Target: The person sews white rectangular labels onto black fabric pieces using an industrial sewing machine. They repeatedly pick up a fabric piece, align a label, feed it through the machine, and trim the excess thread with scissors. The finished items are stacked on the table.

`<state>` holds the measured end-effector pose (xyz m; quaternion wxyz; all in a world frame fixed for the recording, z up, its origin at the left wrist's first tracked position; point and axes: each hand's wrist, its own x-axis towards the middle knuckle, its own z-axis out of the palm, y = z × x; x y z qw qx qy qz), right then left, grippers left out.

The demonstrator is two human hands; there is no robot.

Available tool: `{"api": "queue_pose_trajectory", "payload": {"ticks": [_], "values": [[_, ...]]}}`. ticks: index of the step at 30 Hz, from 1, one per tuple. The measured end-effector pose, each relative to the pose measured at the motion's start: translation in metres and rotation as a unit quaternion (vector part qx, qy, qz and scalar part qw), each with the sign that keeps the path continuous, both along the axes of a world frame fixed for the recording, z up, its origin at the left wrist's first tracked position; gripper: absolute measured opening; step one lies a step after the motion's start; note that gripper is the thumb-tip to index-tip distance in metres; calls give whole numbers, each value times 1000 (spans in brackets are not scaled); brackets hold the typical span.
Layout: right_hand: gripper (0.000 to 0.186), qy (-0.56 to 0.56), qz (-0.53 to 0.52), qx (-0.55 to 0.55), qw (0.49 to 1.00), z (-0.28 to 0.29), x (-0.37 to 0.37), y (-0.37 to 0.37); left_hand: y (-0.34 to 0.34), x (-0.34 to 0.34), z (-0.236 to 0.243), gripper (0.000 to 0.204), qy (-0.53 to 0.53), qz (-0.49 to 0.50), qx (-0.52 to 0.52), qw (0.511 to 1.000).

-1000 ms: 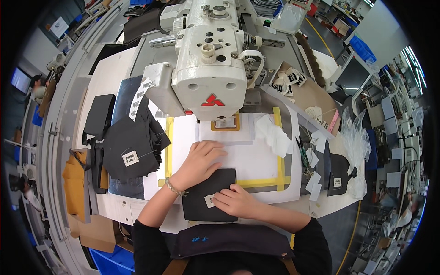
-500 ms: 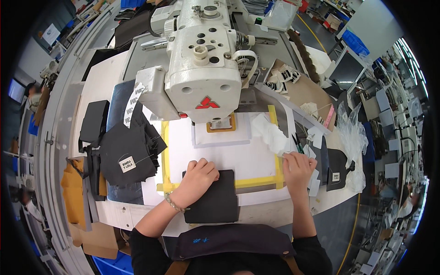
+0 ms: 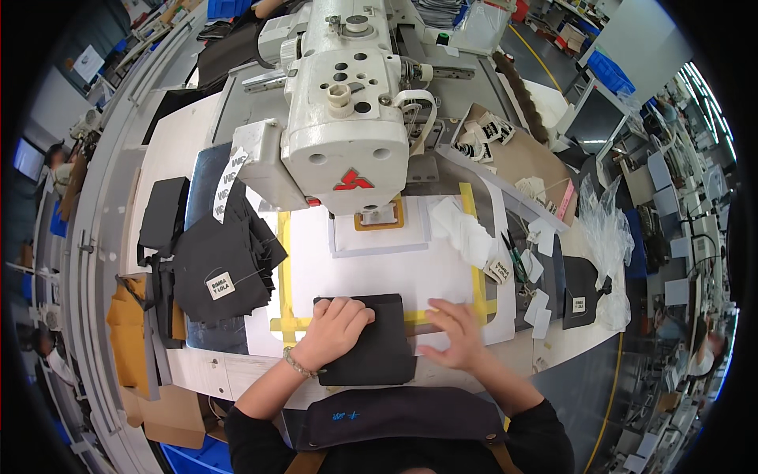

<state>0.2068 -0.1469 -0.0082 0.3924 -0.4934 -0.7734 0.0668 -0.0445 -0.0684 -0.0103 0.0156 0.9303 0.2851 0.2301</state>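
Observation:
A stack of black fabric pieces point(image 3: 371, 357) lies at the table's front edge, in front of a white sewing machine point(image 3: 347, 142). My left hand point(image 3: 335, 330) rests on the stack's left part, its fingers curled over and gripping it. Just right of the stack, my right hand point(image 3: 458, 336) hovers over the white work plate point(image 3: 332, 278) with fingers apart and nothing visible in them. Overlapping white labels point(image 3: 464, 235) fan out beyond it, ending in a small printed label point(image 3: 497, 271). Thread snips point(image 3: 517, 261) lie beside them.
Black cut pieces point(image 3: 217, 268) with a sewn label are piled at the left, near mustard fabric point(image 3: 129, 332). A cardboard box point(image 3: 545, 162) of labels stands at the right, by a clear plastic bag point(image 3: 606, 245). Yellow tape point(image 3: 286, 261) borders the work plate.
My right hand has moved left and nearer, from the labels to beside the black stack, and its fingers have spread. The printed label now shows uncovered. My left hand stays on the stack.

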Motion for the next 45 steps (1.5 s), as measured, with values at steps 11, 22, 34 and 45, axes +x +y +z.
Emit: {"api": "queue_pose_trajectory", "payload": {"ticks": [11,22,34,45], "values": [[66,151,47,-217,963,5,-26,-3,27,37,49,16,-98,27,109,989],[76,444,-81,-292,843,-15,31,26,30,58,-10,37,-9,-106,-2,994],[80,310,-59,-273,909,-5,47,52,69,44,-13,23,-12,-214,151,965],[73,262,-28,-196,945,-14,35,90,96,25,-18,25,36,-103,181,977]]}}
